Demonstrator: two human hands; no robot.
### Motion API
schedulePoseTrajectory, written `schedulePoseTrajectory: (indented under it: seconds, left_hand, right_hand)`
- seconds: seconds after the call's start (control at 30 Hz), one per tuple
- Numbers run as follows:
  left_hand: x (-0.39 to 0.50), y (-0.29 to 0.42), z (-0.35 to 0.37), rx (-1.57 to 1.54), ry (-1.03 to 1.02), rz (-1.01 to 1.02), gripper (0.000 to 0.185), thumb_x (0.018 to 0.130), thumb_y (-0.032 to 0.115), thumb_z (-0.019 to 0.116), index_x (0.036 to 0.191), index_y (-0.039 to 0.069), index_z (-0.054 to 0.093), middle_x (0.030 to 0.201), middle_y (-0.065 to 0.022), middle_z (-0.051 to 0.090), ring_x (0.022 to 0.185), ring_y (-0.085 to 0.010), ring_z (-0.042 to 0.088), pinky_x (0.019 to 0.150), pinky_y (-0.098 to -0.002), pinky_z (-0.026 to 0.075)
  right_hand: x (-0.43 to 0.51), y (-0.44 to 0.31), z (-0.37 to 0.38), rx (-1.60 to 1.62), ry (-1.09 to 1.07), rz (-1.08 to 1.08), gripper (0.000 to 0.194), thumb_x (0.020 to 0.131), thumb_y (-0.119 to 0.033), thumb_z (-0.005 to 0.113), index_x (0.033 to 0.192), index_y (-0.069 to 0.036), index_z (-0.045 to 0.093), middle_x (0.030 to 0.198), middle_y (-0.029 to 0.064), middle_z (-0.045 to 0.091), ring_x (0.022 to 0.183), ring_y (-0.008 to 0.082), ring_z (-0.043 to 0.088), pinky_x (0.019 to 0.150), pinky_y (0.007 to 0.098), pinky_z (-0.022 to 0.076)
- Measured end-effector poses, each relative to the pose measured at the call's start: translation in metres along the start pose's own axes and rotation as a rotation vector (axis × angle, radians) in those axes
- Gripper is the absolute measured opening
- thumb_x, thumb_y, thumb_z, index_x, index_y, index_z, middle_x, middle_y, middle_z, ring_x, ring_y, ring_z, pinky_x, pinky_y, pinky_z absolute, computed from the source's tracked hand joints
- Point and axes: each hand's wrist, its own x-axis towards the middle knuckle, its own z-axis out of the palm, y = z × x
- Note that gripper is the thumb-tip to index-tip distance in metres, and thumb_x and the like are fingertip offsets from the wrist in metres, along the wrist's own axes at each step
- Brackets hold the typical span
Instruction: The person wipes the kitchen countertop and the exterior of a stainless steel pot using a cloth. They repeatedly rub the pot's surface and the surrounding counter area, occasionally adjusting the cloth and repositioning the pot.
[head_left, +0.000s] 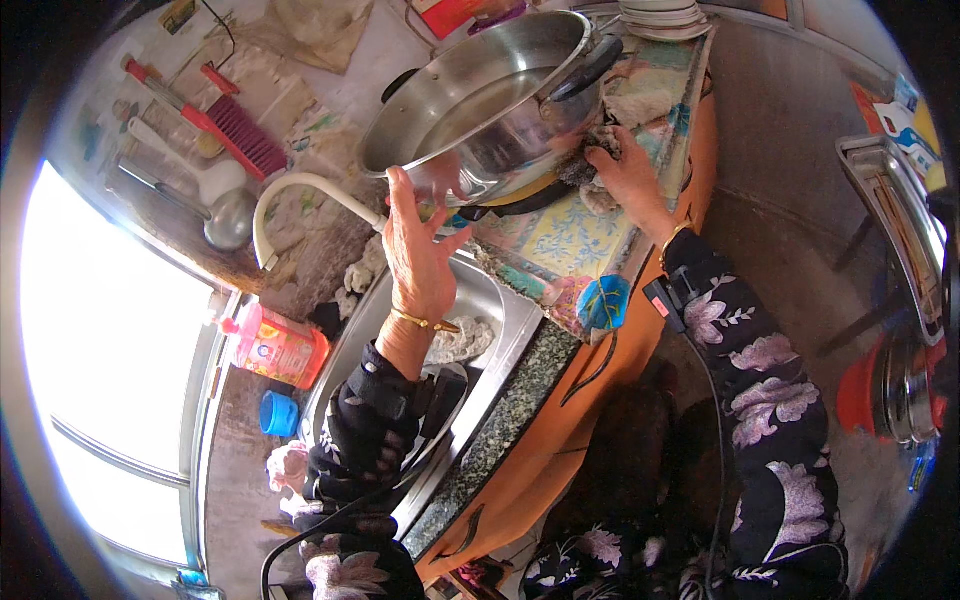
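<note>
A wide stainless steel pot (502, 142) with black side handles sits tilted in view at the back of the counter. My left hand (420, 251) is at its near left side, one fingertip at the rim and the other fingers spread along the outer wall. Whether they grip it firmly is hard to see. My right hand (634, 176) holds a grey rag (581, 166) against the lower outer wall, below a handle. Under the pot shows a yellow-edged thing with a black handle (532, 202), its form mostly hidden.
A patterned cover (577, 240) lies on the counter beside a steel sink (510, 300) holding a pale cloth (465, 341). The curved faucet (315, 184) arches nearby. Stacked white dishes (664, 19) stand behind; a pink bottle (277, 345) and blue cup (279, 414) sit at left.
</note>
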Motion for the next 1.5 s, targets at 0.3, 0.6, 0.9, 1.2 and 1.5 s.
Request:
schedulePoseTrajectory:
  seconds: [0.3, 0.6, 0.9, 1.2, 1.5]
  left_hand:
    - [0.021, 0.004, 0.013, -0.034, 0.076, -0.089, 0.044, 0.097, 0.051, 0.051, 0.114, 0.011, 0.053, 0.11, -0.0038, 0.052, 0.098, -0.0211, 0.051, 0.082, -0.0514, 0.053]
    - [0.033, 0.012, 0.013, -0.031, -0.014, -0.007, 0.045, 0.1, 0.038, 0.041, 0.124, 0.001, 0.046, 0.117, -0.0166, 0.056, 0.101, -0.0364, 0.063, 0.088, -0.0599, 0.057]
    - [0.055, 0.01, -0.011, 0.086, -0.188, 0.034, 0.043, 0.097, 0.035, 0.047, 0.119, -0.002, 0.051, 0.105, -0.0185, 0.06, 0.094, -0.0386, 0.064, 0.085, -0.0615, 0.058]
    - [0.065, 0.021, -0.024, -0.012, -0.177, -0.093, 0.034, 0.096, 0.032, 0.048, 0.101, -0.002, 0.049, 0.085, -0.0085, 0.043, 0.079, -0.0397, 0.064, 0.084, -0.062, 0.06]
    - [0.069, 0.013, -0.029, -0.007, -0.178, -0.041, 0.033, 0.097, 0.036, 0.052, 0.1, 0.003, 0.052, 0.072, -0.0036, 0.048, 0.076, -0.0354, 0.066, 0.082, -0.0631, 0.06]
  right_hand:
    - [-0.008, -0.004, 0.002, 0.099, -0.048, -0.081, 0.06, 0.091, -0.029, 0.063, 0.132, 0.011, 0.048, 0.108, 0.0302, 0.067, 0.093, 0.0371, 0.068, 0.083, 0.0462, 0.0518]
    - [-0.015, -0.001, 0.007, 0.026, 0.014, -0.049, 0.057, 0.091, -0.03, 0.063, 0.133, 0.006, 0.049, 0.097, 0.0271, 0.067, 0.08, 0.0375, 0.066, 0.073, 0.0498, 0.0495]
    - [-0.029, -0.008, 0.012, 0.043, -0.054, -0.002, 0.059, 0.091, -0.029, 0.065, 0.135, 0.007, 0.047, 0.11, 0.0298, 0.065, 0.088, 0.039, 0.067, 0.083, 0.0497, 0.0501]
    - [0.014, -0.017, -0.002, 0.003, 0.168, -0.085, 0.048, 0.091, -0.021, 0.064, 0.124, 0.01, 0.048, 0.104, 0.0314, 0.066, 0.098, 0.0425, 0.067, 0.086, 0.0515, 0.0501]
    - [0.002, -0.014, 0.006, 0.254, 0.023, 0.174, 0.05, 0.093, -0.019, 0.063, 0.133, 0.009, 0.051, 0.132, 0.0285, 0.058, 0.119, 0.0339, 0.059, 0.098, 0.0436, 0.0459]
